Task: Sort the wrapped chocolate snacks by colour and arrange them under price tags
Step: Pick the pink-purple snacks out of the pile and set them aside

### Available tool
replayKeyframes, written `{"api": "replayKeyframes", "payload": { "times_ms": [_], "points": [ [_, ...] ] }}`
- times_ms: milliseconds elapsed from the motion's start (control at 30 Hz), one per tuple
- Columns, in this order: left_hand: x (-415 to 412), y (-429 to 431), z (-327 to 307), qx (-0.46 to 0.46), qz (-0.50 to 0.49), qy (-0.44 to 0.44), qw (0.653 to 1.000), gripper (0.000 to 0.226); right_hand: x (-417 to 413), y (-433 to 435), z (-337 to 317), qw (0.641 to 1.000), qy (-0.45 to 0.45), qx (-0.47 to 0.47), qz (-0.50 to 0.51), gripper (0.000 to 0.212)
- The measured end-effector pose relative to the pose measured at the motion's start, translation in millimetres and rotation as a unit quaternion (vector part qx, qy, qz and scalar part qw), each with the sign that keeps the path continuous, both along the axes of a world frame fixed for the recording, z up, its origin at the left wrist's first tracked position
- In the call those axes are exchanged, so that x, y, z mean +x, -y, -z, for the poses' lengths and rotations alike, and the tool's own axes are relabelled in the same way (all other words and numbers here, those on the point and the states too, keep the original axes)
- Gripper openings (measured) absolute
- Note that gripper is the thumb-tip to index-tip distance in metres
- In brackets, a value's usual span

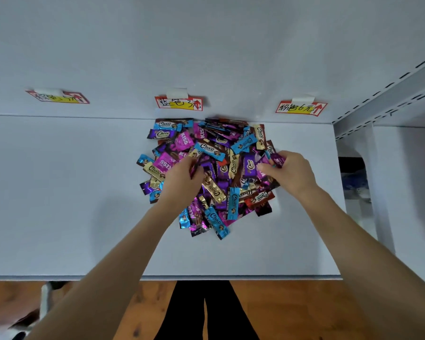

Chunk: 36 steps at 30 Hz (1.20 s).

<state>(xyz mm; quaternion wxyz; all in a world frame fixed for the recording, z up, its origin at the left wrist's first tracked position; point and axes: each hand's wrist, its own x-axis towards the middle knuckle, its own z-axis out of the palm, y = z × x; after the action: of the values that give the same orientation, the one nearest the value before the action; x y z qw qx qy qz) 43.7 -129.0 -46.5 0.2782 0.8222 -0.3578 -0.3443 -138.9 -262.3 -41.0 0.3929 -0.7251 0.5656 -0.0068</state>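
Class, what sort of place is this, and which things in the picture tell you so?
Probably a shop shelf, perhaps a mock-up: handwritten price tags taped to the back wall, a slotted metal upright, a pile of wrapped snacks.

Shop-style display shelf: handwritten price tags taped at 12 o'clock, slotted metal upright at 2 o'clock.

Bare arms stretched forward, left hand pinching a dark snack, right hand pinching a purple snack
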Motion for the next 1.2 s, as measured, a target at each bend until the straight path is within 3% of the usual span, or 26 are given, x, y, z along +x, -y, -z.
{"api": "replayKeyframes", "payload": {
  "times_ms": [67,200,300,400,467,567,633,733,833,1033,1200],
  "points": [
    [17,3,1,-0.006,-0.025,0.041,0.999,0.015,2,-6,-5,0.999,0.040,-0.019,0.016,0.017],
    [49,24,5,-0.017,-0.061,0.102,0.993,0.012,7,-17,-12,0.994,0.105,-0.011,0.029,0.015],
    [62,42,11,0.032,-0.030,0.127,0.991,0.032,11,-22,-10,0.995,0.097,0.007,0.006,0.006],
    [64,49,18,0.084,0.020,0.125,0.988,0.050,15,-25,-5,0.995,0.092,0.028,-0.005,0.023],
    [66,50,22,0.100,0.029,0.118,0.988,0.053,18,-25,-6,0.994,0.103,0.040,0.000,0.021],
    [71,49,23,0.109,0.061,0.106,0.986,0.051,25,-23,-8,0.994,0.099,0.046,-0.008,0.009],
    [74,49,23,0.108,0.081,0.104,0.985,0.054,30,-22,-10,0.994,0.099,0.045,-0.010,0.020],
    [76,50,21,0.099,0.101,0.109,0.984,0.048,39,-20,-12,0.993,0.110,0.045,0.006,0.020],
    [73,52,20,0.089,0.075,0.092,0.989,0.037,49,-19,-12,0.991,0.124,0.036,0.034,0.010],
    [68,63,23,0.151,-0.002,0.119,0.981,0.055,59,-21,-9,0.993,0.113,0.026,0.024,0.011],
    [75,60,22,0.119,-0.034,0.013,0.992,0.026,64,-20,-8,0.997,0.071,-0.007,-0.022,0.021]
  ]
}}
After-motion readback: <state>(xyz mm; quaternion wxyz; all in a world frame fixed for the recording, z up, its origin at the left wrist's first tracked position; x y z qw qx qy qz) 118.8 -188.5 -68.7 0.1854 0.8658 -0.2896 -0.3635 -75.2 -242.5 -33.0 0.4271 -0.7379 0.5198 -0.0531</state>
